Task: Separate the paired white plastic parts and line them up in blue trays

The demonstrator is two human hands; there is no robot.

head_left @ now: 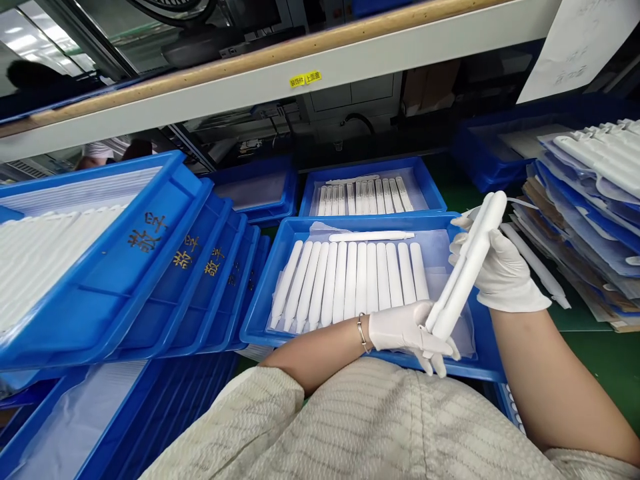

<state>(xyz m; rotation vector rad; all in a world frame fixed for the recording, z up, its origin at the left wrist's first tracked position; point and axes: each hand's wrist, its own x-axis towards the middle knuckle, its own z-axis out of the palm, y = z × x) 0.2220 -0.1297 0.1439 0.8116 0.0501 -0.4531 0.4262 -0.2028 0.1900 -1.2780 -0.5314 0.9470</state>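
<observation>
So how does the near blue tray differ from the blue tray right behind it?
Faces: the near tray has bars with plain, smooth faces up; the rear tray has bars showing finer surface detail, too small to read.
View: a forearm crosses in front of the near tray; the near tray's rim hides the rear tray's front.
Shared: blue, translucent liner, white bars in a row.
</observation>
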